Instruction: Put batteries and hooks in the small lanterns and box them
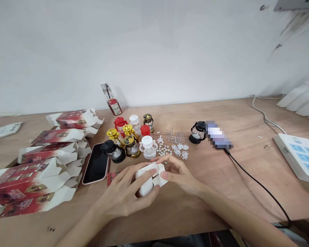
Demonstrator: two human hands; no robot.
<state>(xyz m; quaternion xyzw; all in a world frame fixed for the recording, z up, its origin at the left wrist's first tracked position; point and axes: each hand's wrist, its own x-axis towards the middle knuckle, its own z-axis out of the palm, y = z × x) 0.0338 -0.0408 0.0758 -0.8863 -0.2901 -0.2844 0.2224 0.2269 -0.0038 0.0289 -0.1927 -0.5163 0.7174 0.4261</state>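
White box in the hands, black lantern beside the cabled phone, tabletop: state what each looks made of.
White box: matte thin card, judging by its crisp folded flaps.
Black lantern: probably plastic, its cap and base faintly shiny; the see-through middle could be plastic or glass.
Tabletop: apparently wood or veneer, dull brown with faint grain.

The left grip [127, 188] clasps with curved fingers [144, 178], the right grip [179, 174] pinches, forearms [226, 207] angled inward.

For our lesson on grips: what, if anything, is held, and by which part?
A box: the left hand around its body, the right hand touching its end flaps.
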